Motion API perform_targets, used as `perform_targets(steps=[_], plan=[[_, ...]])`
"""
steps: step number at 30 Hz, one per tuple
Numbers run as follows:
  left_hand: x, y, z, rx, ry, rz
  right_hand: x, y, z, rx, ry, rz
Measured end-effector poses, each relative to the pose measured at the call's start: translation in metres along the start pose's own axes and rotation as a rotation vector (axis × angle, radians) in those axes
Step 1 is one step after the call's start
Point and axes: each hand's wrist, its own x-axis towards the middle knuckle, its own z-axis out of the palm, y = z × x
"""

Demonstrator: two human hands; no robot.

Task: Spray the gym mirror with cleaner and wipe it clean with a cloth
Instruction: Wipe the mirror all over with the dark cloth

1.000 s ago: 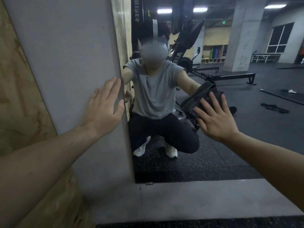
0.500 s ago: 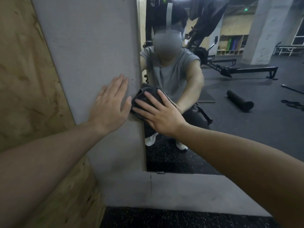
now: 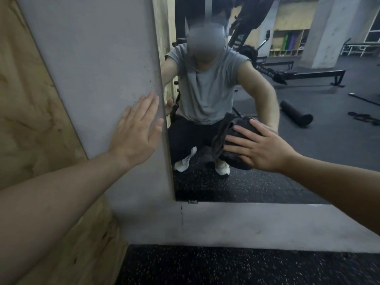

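The gym mirror [image 3: 308, 157] fills the right half of the view and reflects a squatting person in a grey shirt. My right hand [image 3: 259, 147] presses a bunched dark grey cloth [image 3: 224, 134] flat against the glass low down, fingers spread and straight. My left hand [image 3: 135, 132] rests flat with straight fingers on the grey wall panel [image 3: 98, 79], right at the mirror's left edge. No spray bottle is in view.
A plywood wall [image 3: 26, 112] runs along the left. A grey ledge [image 3: 246, 225] lies under the mirror, with speckled black rubber floor [image 3: 226, 266] below it. The mirror reflects a rowing machine, a foam roller, a pillar and shelves.
My right hand has slid the cloth from the mirror's left edge to the right and lower down on the glass. My left hand stays flat on the wall panel.
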Motion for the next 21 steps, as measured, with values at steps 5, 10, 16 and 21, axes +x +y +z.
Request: perform_targets(steps=[5,10,16,21], plan=[[-0.007,-0.008,0.008,-0.015,-0.017,-0.006,-0.004,-0.010,0.002,0.009,-0.014,0.057],[-0.014,-0.017,0.017,0.013,-0.027,0.010,0.065,-0.045,-0.004,0.040,0.024,0.055],[-0.027,-0.027,0.036,0.066,-0.046,0.020,0.117,-0.109,0.006,0.042,-0.045,-0.026],[-0.047,-0.030,0.053,0.078,-0.095,0.003,0.096,-0.143,0.025,0.064,-0.141,-0.111]])
